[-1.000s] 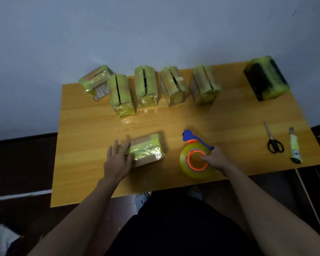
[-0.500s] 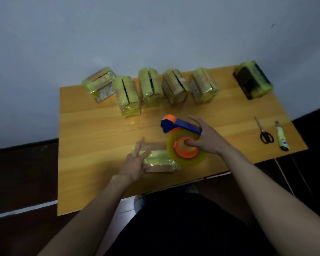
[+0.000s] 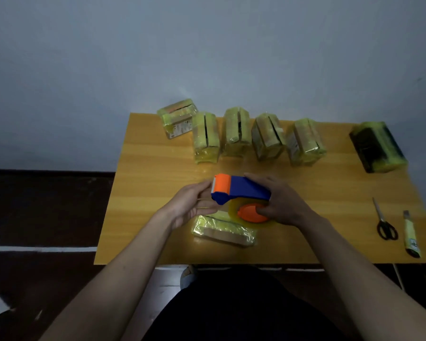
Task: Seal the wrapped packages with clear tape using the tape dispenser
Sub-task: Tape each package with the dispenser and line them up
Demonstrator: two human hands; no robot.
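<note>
Lifted off the worktop [image 3: 158,168] since the earlier frame, the blue-and-orange handheld tape dispenser with its clear roll [image 3: 241,195] now hangs just above the film-wrapped cardboard package [image 3: 223,230] at the near edge. Right hand [image 3: 284,204] grips its roll end, fingers curled round; left hand [image 3: 191,205], off the package, touches the orange cutter end, fingers loosely bent, probably to find the free tape end.

The left hand [image 3: 191,205] leaves the near package [image 3: 223,230]. It now meets the lifted tape dispenser's [image 3: 241,195] orange end.
</note>
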